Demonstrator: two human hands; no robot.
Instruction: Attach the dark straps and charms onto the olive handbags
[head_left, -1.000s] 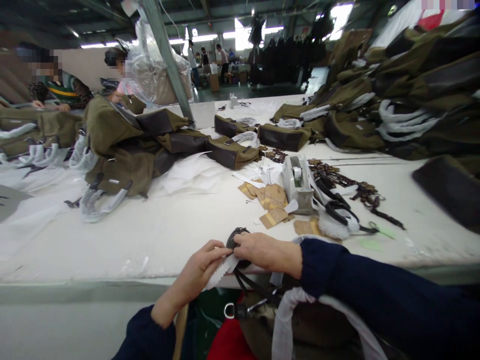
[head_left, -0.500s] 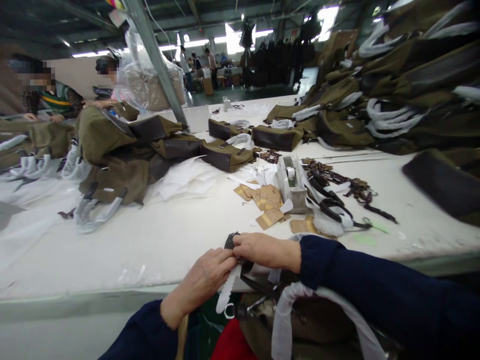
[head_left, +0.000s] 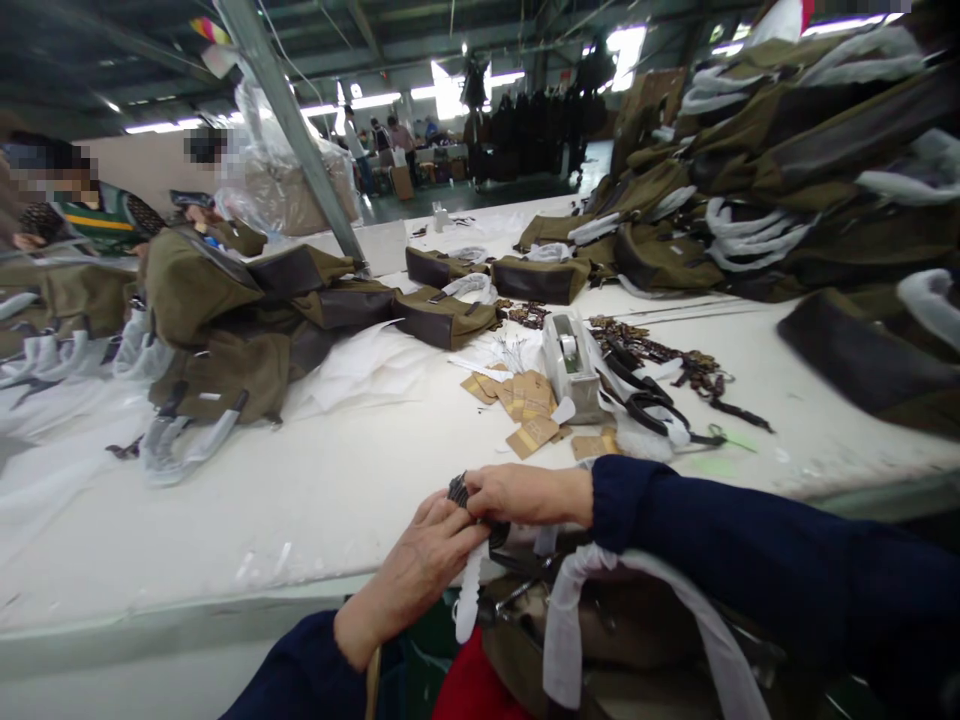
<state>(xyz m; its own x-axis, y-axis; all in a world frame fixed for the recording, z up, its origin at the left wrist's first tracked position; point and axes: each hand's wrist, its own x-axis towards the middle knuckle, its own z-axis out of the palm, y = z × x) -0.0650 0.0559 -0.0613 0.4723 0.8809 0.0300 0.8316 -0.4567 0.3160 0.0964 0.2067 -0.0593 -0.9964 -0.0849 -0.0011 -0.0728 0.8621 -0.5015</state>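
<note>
Both my hands meet just over the table's front edge, around a small dark ribbed bundle [head_left: 457, 488], which looks like a folded strap; the fingers cover most of it. My left hand [head_left: 420, 560] grips it from the left with closed fingers. From the other side, my right hand [head_left: 529, 493] pinches its top. Below the fingers hangs a white strip [head_left: 469, 590] with a wavy edge. Under my right forearm, against my body, lies an olive bag [head_left: 637, 640] whose handle [head_left: 566, 640] is wrapped in white.
A tape dispenser [head_left: 574, 370], brown tags [head_left: 534, 425], black scissors [head_left: 656, 408] and dark metal-fitted pieces [head_left: 645, 345] lie ahead on the white table [head_left: 360, 480]. Olive bags are heaped at left [head_left: 217, 370] and right [head_left: 795, 200]. Two co-workers are at far left, beyond a slanted post [head_left: 300, 140].
My hands stay closed around the bundle. The white strip has swung to the right and hangs more upright. My left hand has shifted slightly right, and the view has turned a little.
</note>
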